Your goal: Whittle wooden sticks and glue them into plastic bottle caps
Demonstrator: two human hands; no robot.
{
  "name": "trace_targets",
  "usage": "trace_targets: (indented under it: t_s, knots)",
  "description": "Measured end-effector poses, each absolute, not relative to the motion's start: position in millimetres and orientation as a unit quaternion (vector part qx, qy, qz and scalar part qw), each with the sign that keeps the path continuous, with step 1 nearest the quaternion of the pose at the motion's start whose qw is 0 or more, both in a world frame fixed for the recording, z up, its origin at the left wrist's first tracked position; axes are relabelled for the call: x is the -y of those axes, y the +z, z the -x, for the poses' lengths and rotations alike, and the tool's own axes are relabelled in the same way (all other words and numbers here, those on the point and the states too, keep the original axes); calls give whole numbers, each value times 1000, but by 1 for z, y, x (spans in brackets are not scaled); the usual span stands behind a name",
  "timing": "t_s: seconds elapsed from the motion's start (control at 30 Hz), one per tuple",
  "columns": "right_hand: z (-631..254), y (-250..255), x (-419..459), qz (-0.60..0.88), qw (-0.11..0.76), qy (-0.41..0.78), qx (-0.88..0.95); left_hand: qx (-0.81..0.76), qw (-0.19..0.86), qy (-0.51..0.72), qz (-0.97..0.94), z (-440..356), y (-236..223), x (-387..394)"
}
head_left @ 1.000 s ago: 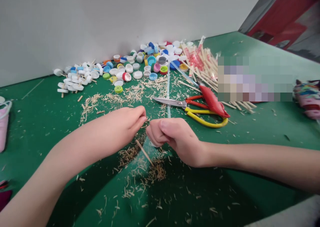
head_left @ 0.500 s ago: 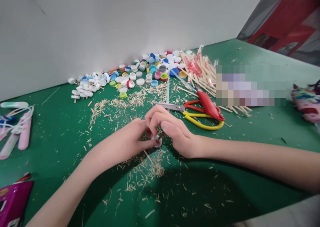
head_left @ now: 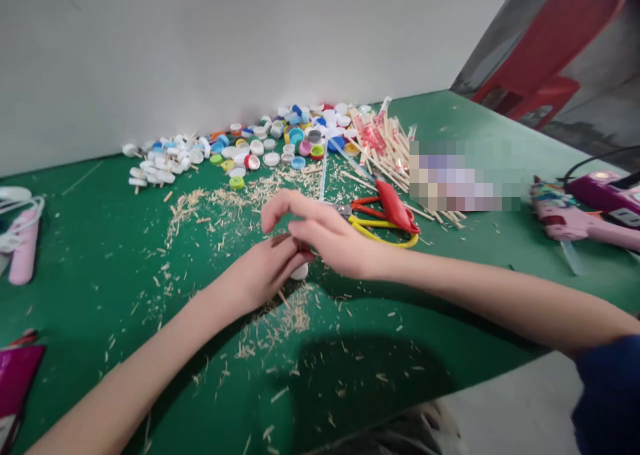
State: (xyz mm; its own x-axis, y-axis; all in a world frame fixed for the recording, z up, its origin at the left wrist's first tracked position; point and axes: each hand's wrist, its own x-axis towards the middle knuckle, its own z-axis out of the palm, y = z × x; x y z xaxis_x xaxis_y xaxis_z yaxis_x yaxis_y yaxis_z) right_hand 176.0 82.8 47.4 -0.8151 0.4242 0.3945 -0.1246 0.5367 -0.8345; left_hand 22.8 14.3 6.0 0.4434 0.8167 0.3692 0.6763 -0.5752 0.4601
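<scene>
White cap [head_left: 300,272] lies just under L hand [head_left: 265,268], by its thumb; L's nearer than R hand [head_left: 330,235], arched above. Can't tell if either grip's pinching anything.

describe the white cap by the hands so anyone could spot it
Over the green tabletop, find the bare left hand, lower in view than the bare right hand. The round white cap peeks out beside it. Unlike the multicoloured plastic caps heaped along the grey wall, it's alone at the hands.

Craft workspace, green tabletop [head_left: 85,255], bottle caps [head_left: 271,159], wooden sticks [head_left: 395,153], wood shavings [head_left: 187,208], scissors [head_left: 369,223], glue gun [head_left: 570,226]
</scene>
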Motion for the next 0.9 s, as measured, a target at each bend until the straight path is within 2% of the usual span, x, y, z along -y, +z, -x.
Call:
trace_targets:
  t_s: [0.13,0.3,0.43,0.57,0.67,0.8,0.9]
  knots:
    - [-162,77,-84,153,229,458,845,-468,201,257,-821,-26,8,-14]
    - [-140,96,-72,214,20,373,902,-503,193,231,-810,-21,-5,-16]
    - [-129,94,-72,197,-35,308,930,-537,205,196,-795,-14,-18,-18]
    - [-130,97,-83,158,-121,337,920,-528,250,169,-794,-14,-14,-19]
    - [-130,98,-92,144,-152,355,911,-526,262,193,-785,-16,-7,-19]
    - [-125,95,-99,170,-109,385,900,-497,252,193,-808,-19,0,-19]
    - [-123,96,-101,182,-147,360,903,-497,239,182,-814,-20,2,-20]
